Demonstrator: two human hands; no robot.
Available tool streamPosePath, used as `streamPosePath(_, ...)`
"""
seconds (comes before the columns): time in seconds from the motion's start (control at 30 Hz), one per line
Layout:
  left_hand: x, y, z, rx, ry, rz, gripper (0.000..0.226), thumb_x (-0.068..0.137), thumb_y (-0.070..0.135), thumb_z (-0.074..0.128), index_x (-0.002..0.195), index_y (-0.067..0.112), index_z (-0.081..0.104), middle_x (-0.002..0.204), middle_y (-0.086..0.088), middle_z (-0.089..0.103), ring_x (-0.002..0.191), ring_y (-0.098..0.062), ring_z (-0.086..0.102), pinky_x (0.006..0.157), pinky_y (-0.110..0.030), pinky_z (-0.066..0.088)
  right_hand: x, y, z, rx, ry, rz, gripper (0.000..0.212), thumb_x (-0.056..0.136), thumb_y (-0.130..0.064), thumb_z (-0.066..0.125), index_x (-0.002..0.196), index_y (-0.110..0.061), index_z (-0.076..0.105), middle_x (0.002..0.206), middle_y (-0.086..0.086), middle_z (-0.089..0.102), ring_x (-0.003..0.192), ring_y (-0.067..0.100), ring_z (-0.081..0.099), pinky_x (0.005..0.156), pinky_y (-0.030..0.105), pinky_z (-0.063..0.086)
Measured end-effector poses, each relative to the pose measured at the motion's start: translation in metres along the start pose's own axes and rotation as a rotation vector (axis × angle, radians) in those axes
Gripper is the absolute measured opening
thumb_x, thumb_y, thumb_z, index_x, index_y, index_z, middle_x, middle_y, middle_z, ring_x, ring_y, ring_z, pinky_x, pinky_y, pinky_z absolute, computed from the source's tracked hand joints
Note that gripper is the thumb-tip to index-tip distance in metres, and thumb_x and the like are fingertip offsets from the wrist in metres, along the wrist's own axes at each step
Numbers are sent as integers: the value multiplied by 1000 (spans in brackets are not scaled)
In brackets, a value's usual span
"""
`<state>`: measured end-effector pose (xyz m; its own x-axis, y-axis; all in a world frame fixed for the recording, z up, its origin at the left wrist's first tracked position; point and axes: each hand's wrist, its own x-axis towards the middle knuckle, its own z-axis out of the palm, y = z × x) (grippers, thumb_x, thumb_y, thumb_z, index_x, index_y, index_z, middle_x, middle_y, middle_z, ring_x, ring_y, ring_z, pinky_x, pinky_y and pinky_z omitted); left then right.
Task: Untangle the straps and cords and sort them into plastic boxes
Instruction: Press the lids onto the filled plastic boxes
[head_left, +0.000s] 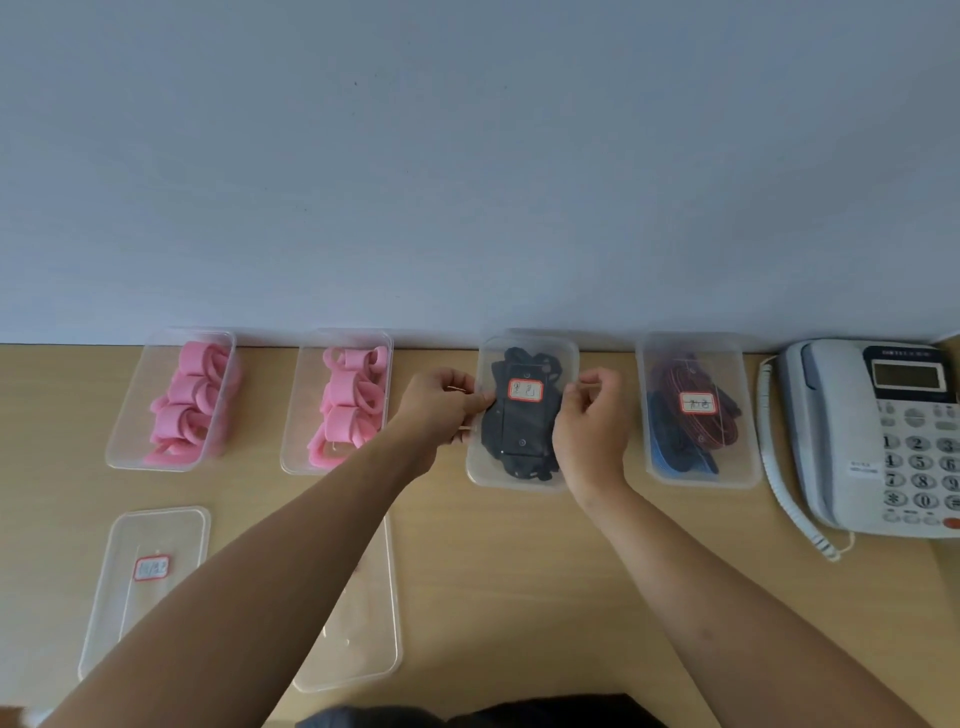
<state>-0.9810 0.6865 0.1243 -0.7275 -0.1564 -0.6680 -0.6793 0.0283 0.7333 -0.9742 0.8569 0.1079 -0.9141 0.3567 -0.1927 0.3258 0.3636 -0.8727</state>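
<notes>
Now we hold the clear labelled plastic lid (525, 389) on the clear rectangular plastic box of black straps (514, 480). Our left hand (441, 410) pinches its left long edge and our right hand (592, 426) its right. The box's long axis runs away from us across the counter (519, 571).

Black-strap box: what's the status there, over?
Left hand and right hand pinch the lid edges on the black-strap box. Black straps inside. Nothing in the way.
</notes>
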Motion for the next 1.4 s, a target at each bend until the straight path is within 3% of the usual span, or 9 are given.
streamPosePath(0.23,-5,-7,1,-28,17,-6,17,89,8,79,95,9,64,77,-5,69,56,-13,63,50,-26,53,-7,15,3,154,-77,96,15,104,-23,45,100,-14,57,80,-2,61,74,14,56,71,37,47)
streamPosePath(0.47,-7,-4,4,56,68,25,16,90,10,79,91,11,63,82,-7,68,62,-16,63,54,-30,56,-6,13,0,-69,-92,-40,15,104,-19,43,106,-11,56,92,8,64,87,29,60,73,42,46)
streamPosePath(0.6,-13,-11,3,333,168,274,42,88,20,80,125,25,59,103,0,64,83,-22,67,75,-39,59,2,9,-5,-536,-159,-444,58,94,-2,48,150,-5,35,156,15,34,140,30,37,112,41,38)
streamPosePath(0.77,-6,-11,-2,536,99,393,73,94,28,74,155,44,36,126,4,58,80,-15,63,86,-30,50,5,14,-4,-611,-213,-478,62,93,-4,45,153,-6,33,163,7,26,145,28,33,118,40,33)
streamPosePath(0.87,-6,-11,-3,711,88,412,73,98,36,68,159,43,28,141,0,55,106,-23,62,98,-35,47,5,13,-3,-628,-214,-464,64,90,-4,48,153,-5,34,163,8,28,142,30,37,116,39,35)
streamPosePath(1.03,-13,-9,-7,986,101,586,73,101,39,61,163,28,24,172,6,16,155,-23,24,121,-41,27,10,11,-10,-640,-277,-512,55,100,-12,43,154,-7,32,165,8,23,147,29,30,119,38,29)
streamPosePath(1.13,-20,-9,-12,1051,-23,737,78,100,39,62,164,22,19,173,3,8,160,-19,6,129,-43,17,2,18,-23,-567,-250,-565,52,107,-28,32,154,-5,32,165,11,22,151,27,25,122,39,25)
streamPosePath(1.27,-21,-12,-18,1251,-227,747,112,89,67,62,165,19,-5,169,3,-20,155,-13,-26,126,-31,-9,-23,34,-27,-563,-316,-565,68,104,-47,22,158,-7,19,168,9,9,155,21,7,125,39,16)
streamPosePath(1.4,-14,-12,-23,1374,-277,729,130,75,86,54,162,19,-15,166,1,-31,153,-15,-30,122,-27,-16,-25,43,-22,-606,-314,-562,69,103,-47,25,157,-4,21,168,10,8,155,25,10,123,44,22)
